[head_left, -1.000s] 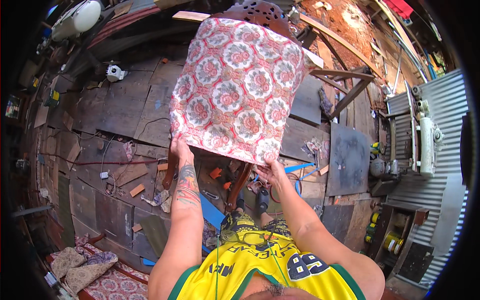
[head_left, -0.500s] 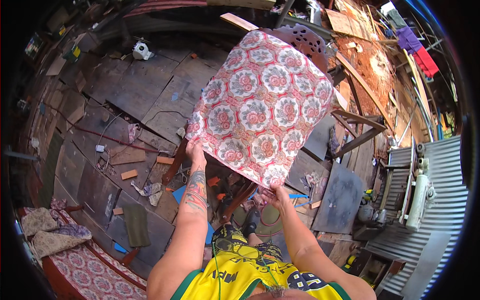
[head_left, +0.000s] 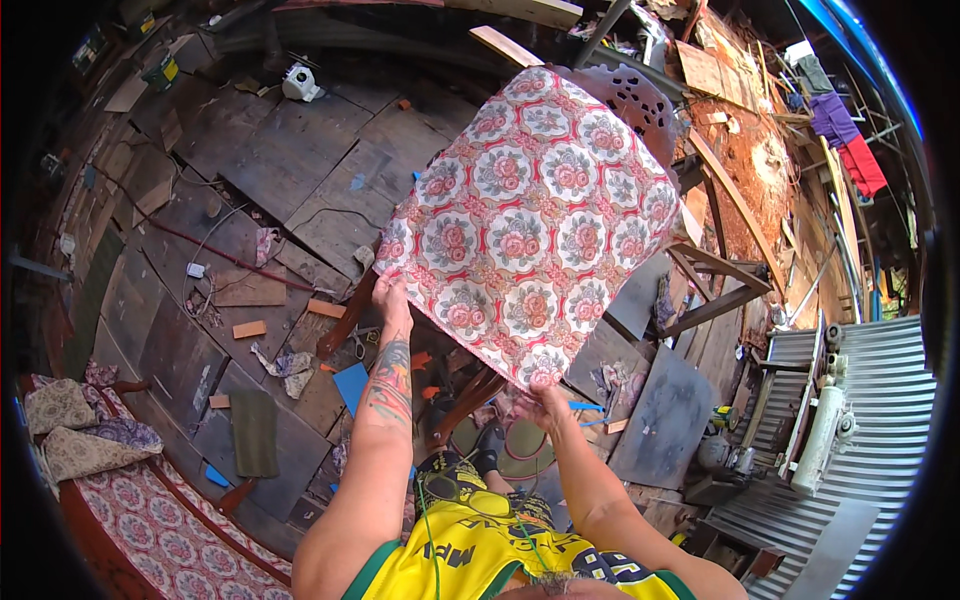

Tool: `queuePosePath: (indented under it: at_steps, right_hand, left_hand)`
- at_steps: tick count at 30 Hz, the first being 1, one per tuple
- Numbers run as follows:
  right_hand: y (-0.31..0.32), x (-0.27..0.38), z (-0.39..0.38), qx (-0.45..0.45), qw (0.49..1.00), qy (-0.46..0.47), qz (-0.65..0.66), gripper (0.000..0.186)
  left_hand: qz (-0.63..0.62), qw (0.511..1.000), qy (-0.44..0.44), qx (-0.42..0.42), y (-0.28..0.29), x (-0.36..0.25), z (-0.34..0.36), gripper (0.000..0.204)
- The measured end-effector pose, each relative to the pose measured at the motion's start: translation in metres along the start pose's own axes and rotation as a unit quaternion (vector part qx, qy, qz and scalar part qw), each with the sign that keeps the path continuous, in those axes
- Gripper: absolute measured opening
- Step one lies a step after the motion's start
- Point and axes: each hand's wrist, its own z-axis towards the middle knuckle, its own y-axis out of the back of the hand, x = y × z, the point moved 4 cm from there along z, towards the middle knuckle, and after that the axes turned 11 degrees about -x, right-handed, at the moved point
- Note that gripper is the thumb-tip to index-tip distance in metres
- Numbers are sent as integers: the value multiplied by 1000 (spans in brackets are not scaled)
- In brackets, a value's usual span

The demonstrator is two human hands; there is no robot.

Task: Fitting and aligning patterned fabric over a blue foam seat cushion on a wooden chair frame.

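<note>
A piece of floral fabric (head_left: 520,230), white and red with rose medallions, is spread over a wooden chair. The chair's dark carved back (head_left: 630,100) shows past the cloth's far edge, and a brown front leg (head_left: 470,405) shows under the near edge. My left hand (head_left: 391,293) pinches the fabric's near left corner. At the near right corner, my right hand (head_left: 543,405) grips the edge between thumb and fingers. The cloth lies fairly flat between both hands, its near edge frayed. Most of the chair seat is hidden beneath it.
At lower left stands a wooden seat (head_left: 180,520) upholstered in similar floral cloth, with folded fabric (head_left: 90,430) on it. Wood offcuts (head_left: 250,329), scraps and a cable (head_left: 230,262) litter the plank floor. A wooden trestle (head_left: 720,285) and a corrugated metal sheet (head_left: 880,400) are at right.
Both hands keep their hold on the fabric's near corners. The view has shifted slightly; the right hand and its corner sit a little lower and further left.
</note>
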Motion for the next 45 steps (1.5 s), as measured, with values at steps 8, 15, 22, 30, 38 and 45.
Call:
queuePosePath:
  at_steps: [8, 15, 22, 30, 38, 45]
  right_hand:
    - [8, 2, 6, 21, 999, -12, -32, 17]
    - [5, -3, 19, 22, 999, -20, -30, 17]
    - [-1, -7, 22, 15, 1000, -23, 13, 20]
    - [-1, -7, 4, 23, 999, 5, 38, 22]
    - [-6, -5, -12, 43, 995, -2, 85, 18]
    - [2, 7, -24, 78, 992, 23, 97, 18]
  left_hand:
    - [23, 999, -23, -25, -1, 3, 1, 43]
    - [-18, 998, 43, 51, -3, -2, 10, 52]
    - [25, 993, 96, 65, -2, -19, 4, 51]
    - [16, 993, 87, 74, 2, -29, -4, 52]
    - [3, 953, 294, 70, -1, 18, -37, 40]
    - [72, 950, 301, 47, 1, 46, -101, 36]
